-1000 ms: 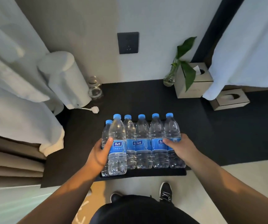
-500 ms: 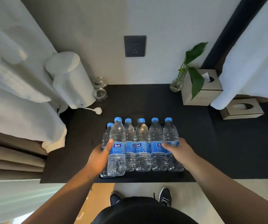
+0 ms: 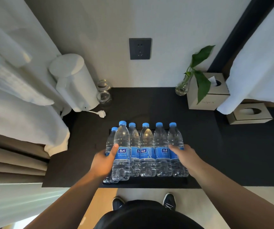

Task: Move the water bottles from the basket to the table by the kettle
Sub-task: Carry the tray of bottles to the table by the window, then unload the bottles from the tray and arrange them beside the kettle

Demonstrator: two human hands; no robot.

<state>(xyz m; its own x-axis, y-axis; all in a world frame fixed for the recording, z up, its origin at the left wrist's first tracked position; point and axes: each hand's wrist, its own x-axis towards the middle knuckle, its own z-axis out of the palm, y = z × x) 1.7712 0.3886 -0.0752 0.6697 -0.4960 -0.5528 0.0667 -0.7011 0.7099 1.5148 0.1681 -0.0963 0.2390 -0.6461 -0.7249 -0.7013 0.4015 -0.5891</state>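
While six water bottles point(image 3: 147, 151) stand on the black table point(image 3: 149, 106), the left hand point(image 3: 104, 162) grips the two leftmost. The right hand point(image 3: 185, 156) wraps the rightmost bottle.

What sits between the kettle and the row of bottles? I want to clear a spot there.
In the head view, only the kettle's white plug lies between it and the bottles, on the dark tabletop; two glass jars stand beside the kettle.

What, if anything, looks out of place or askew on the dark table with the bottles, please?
Mostly tidy. The bottle in the left hand stands forward of the row, in front of another bottle. The kettle's plug lies loose on the table, not in the wall socket.
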